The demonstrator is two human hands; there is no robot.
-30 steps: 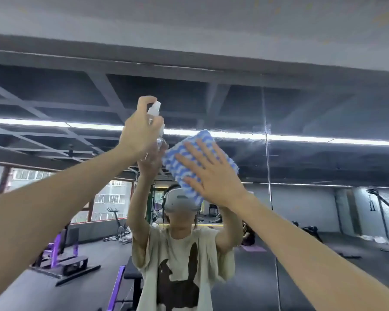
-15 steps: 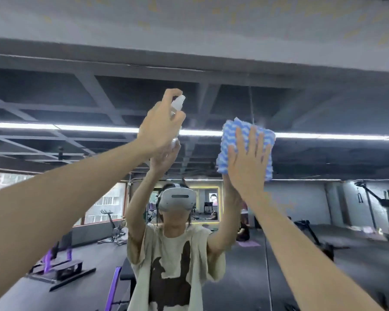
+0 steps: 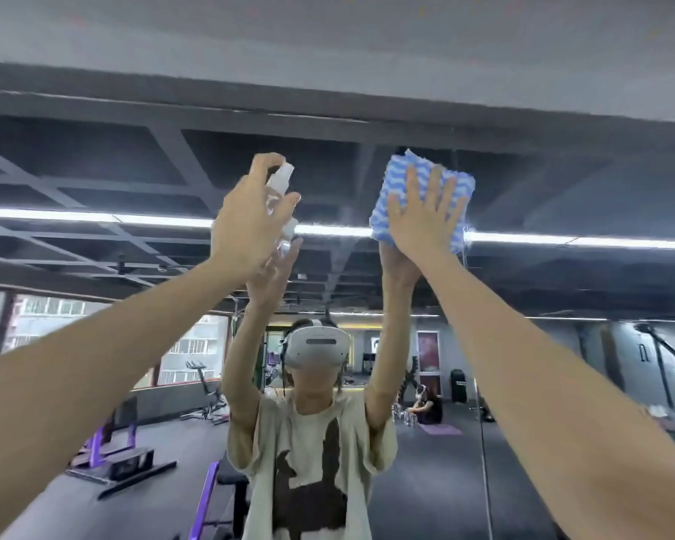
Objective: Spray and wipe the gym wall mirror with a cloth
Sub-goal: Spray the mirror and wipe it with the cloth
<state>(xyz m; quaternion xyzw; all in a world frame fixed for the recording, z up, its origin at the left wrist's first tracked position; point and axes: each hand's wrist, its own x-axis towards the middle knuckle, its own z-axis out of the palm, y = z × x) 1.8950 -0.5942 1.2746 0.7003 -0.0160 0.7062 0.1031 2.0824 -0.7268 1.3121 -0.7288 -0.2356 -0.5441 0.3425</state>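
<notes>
The wall mirror [image 3: 542, 181] fills the view ahead and reflects the gym and my own raised arms. My left hand [image 3: 246, 224] is raised high and grips a small clear spray bottle [image 3: 279, 185] with a white nozzle, index finger on top. My right hand [image 3: 425, 224] is flat with fingers spread, pressing a folded blue-and-white striped cloth [image 3: 406, 177] against the mirror near its top edge. Most of the cloth's lower part is hidden behind my palm.
A vertical seam [image 3: 480, 422] between mirror panels runs down just right of the cloth. The grey wall band [image 3: 328, 52] sits above the mirror. Reflected in the glass are purple gym benches [image 3: 110, 454] and a seated person [image 3: 425, 403] on a mat.
My right hand has slid the cloth right and upward across the mirror, turning upright. My left hand with the bottle has shifted right and slightly up.
</notes>
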